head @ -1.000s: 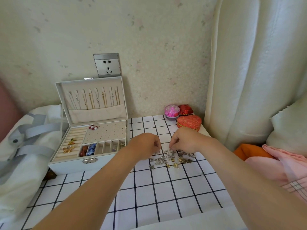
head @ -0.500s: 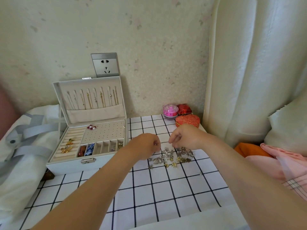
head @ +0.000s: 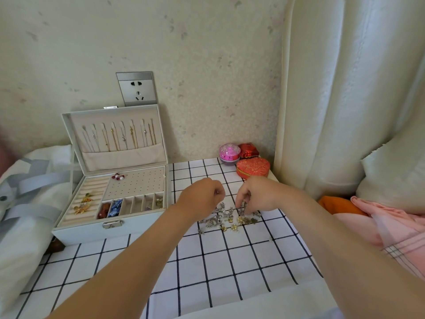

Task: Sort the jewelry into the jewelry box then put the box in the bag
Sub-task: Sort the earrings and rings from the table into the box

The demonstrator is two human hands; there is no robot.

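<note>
The open white jewelry box (head: 92,233) stands at the left of the checked table, with necklaces hanging in its lid and rings, earrings and beads in its compartments. A pile of loose silver and gold jewelry (head: 226,219) lies on the cloth at mid-table. My left hand (head: 201,198) hovers at the pile's left edge, fingers curled, pinching what looks like a small piece. My right hand (head: 256,194) reaches down at the pile's right side and pinches a silver piece with its fingertips. The white bag (head: 25,203) with grey straps lies left of the box.
A pink round trinket box (head: 229,152), a red box (head: 248,150) and a red heart-shaped box (head: 253,168) sit at the table's back right corner. A padded headboard (head: 333,100) and pillows border the right side. A wall socket (head: 137,88) sits above the box lid.
Both hands stay over the jewelry pile with only small finger movements; my right hand's fingertips have dipped down into the pile's right side.
</note>
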